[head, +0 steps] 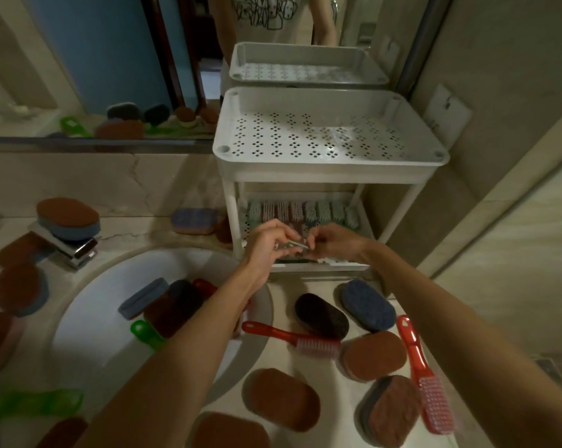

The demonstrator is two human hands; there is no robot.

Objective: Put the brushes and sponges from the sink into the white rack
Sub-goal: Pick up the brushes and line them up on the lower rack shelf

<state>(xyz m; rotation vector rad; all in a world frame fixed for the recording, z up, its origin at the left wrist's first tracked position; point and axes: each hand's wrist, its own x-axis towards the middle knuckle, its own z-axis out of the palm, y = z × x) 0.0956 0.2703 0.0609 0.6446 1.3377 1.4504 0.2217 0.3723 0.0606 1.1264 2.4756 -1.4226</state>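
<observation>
Brushes (302,211) already line the white rack's (331,156) lower shelf, both hands' grips pinch one small item (unclear what), the sink (88,321) still holds several

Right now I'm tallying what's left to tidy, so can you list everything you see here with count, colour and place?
White plastic two-tier rack: one, on the counter against the mirror; top tray bare, lower shelf holds a row of brushes.
White round sink: one, left of the rack.
Items in the sink: blue sponge, dark brown sponge, green brush handle, a red piece partly hidden.
Red plastic brushes: two, on the counter right of the sink.
Oval sponges on the right counter: brown, black, blue; several.
Brown-and-blue sponge: one, on the chrome tap.
Brown sponges: several, left counter.
Left hand, right hand: both at the lower shelf, pinching a small item.
</observation>
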